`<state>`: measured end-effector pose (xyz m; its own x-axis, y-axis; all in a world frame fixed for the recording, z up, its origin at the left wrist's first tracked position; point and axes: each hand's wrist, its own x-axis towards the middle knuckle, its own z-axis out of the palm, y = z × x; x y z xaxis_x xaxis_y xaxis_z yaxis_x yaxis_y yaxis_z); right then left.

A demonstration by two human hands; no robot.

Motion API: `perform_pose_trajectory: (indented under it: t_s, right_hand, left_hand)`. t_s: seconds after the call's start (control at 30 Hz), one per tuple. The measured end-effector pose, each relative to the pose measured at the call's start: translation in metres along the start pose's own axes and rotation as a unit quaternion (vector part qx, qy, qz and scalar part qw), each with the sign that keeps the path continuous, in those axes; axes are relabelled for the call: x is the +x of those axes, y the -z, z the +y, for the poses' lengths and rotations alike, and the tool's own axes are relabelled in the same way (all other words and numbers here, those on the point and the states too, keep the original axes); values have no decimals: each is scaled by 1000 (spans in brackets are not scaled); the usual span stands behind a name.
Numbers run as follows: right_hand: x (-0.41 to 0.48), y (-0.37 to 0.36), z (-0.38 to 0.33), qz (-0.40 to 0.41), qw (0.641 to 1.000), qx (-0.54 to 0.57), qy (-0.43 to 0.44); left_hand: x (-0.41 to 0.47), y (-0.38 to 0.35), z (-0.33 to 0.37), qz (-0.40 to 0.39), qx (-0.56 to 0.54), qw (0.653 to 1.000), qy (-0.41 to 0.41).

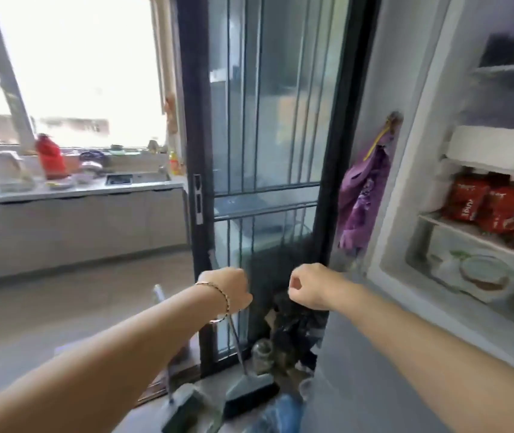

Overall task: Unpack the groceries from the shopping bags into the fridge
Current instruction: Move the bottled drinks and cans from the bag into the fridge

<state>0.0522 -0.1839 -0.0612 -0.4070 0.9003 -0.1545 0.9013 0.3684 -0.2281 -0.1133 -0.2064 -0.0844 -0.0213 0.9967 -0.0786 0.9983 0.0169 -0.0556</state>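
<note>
My left hand (pixel 230 285), with a bracelet on the wrist, and my right hand (pixel 309 285) are held out side by side, both with fingers curled. Between and below them hangs a thin black plastic bag (pixel 296 332), and each hand seems to grip its top edge. What is in the bag is hidden. On the right the fridge (pixel 405 182) stands open. Its shelves hold red packets (pixel 493 207), a white box (pixel 496 148) above them, and a coconut-printed pack (pixel 481 273) below. The picture is blurred.
A black-framed sliding glass door (pixel 265 120) stands straight ahead. A purple bag (pixel 362 195) hangs on the wall beside the fridge. On the floor below are a hand broom (pixel 249 395) and a glass jar (pixel 262 351). A kitchen counter (pixel 77 189) with a red bottle (pixel 51 157) runs along the left.
</note>
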Motion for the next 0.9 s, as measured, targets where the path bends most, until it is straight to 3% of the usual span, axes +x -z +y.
perform_pose_trajectory:
  t_s: [0.2,0.4,0.7,0.9]
  right_hand:
    - [-21,-62,-173,-27,979,-33,198]
    - [-95,-129,-361,-29,929,-75,361]
    - [-294,-262,-629,-112,825,-88,547]
    - [-431,-324,-767,-174,720,-83,667]
  left_hand:
    - [-158,-34,-139,-11,-33,980,194]
    - [-346,-67,-251,18,-59,923,379]
    - [-686,-120,-347,-22,-83,808,583]
    - [-863,-140,-387,-31,-99,722,684]
